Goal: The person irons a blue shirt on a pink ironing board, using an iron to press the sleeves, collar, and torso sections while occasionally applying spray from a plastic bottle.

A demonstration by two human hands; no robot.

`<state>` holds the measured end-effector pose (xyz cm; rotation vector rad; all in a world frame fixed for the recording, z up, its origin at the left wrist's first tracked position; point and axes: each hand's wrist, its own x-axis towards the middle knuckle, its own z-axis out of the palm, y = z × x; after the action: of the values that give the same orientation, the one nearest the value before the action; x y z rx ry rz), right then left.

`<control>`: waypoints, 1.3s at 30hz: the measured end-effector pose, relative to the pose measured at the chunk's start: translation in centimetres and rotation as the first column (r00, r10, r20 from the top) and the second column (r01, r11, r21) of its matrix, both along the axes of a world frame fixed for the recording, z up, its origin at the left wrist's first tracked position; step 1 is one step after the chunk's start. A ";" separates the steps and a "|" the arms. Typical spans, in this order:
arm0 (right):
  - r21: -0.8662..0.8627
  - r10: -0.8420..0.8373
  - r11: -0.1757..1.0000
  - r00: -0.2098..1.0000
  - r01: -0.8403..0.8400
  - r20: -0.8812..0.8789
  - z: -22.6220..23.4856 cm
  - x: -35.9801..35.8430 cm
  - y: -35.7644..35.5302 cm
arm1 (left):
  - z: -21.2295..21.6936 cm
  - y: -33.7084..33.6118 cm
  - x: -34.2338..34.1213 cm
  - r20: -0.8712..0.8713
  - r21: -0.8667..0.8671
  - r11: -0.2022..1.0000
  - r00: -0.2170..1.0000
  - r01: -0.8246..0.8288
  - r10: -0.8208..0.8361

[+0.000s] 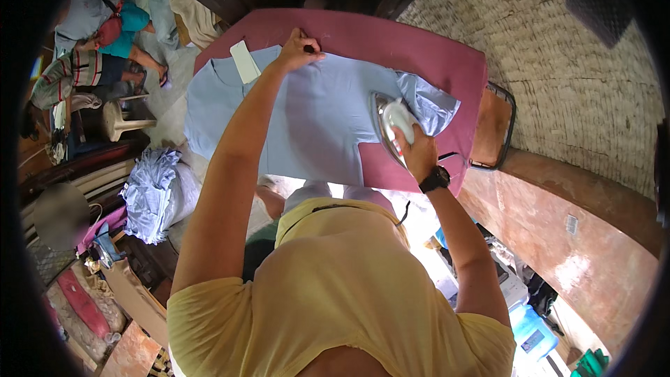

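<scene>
A light blue short-sleeved shirt (314,112) lies spread over a maroon-covered ironing board (419,42). My right hand (417,155) is closed around the handle of a white clothes iron (396,117), whose metal soleplate rests near the shirt's right sleeve. A dark watch is on that wrist. At the shirt's far edge, my left hand (299,53) pinches the fabric with bent fingers. Left of it, a white rectangular card (244,63) lies by the neckline. The sleeve (427,101) beyond the iron looks shiny and creased.
Bundled light blue garments (155,192) sit on the floor at left, near a beige plastic stool (120,120). Other people (115,42) are at the upper left. A metal-framed rest (494,129) joins the board's right end beside a stone ledge (579,199).
</scene>
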<state>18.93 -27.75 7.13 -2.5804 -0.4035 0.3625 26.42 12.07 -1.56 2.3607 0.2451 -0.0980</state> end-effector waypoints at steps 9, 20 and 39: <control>0.052 -0.103 0.994 0.994 0.101 0.039 1.2 6.0 7.1 | -2.2 -0.1 0.1 0.122 0.020 1.000 0.992 -0.020 0.017; 0.177 0.013 0.984 1.000 -0.017 0.027 0.9 8.7 11.7 | -2.7 0.4 0.3 0.151 0.029 0.999 0.988 -0.021 0.016; 0.147 0.077 0.987 0.991 -0.060 -0.112 1.5 4.9 16.9 | -7.6 3.6 0.2 0.225 0.446 0.894 0.961 0.044 -0.160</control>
<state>23.81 -10.87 8.58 -2.3964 -0.4599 0.4887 26.59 15.66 -9.18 2.8017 0.0108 0.2384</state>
